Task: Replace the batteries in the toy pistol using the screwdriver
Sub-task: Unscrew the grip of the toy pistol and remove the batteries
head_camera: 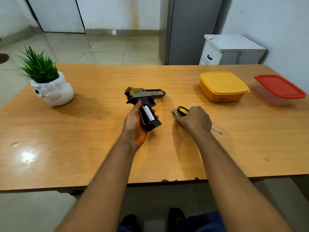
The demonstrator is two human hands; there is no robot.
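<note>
A black and tan toy pistol (145, 96) lies on the wooden table (83, 131), barrel pointing right. My left hand (135, 124) grips its handle, where the open compartment shows silver batteries (149, 113). My right hand (194, 120) rests over a yellow-and-black screwdriver (182, 110); its metal tip (217, 131) sticks out to the right of the hand. A small grey piece (175, 112), perhaps the battery cover, lies beside the screwdriver handle. Whether the fingers are closed around the screwdriver is hidden.
A white pot with a green plant (50, 86) stands at the far left. A yellow lidded box (223, 87) and a clear box with a red lid (280, 89) sit at the far right. A white cabinet (230, 51) stands behind the table.
</note>
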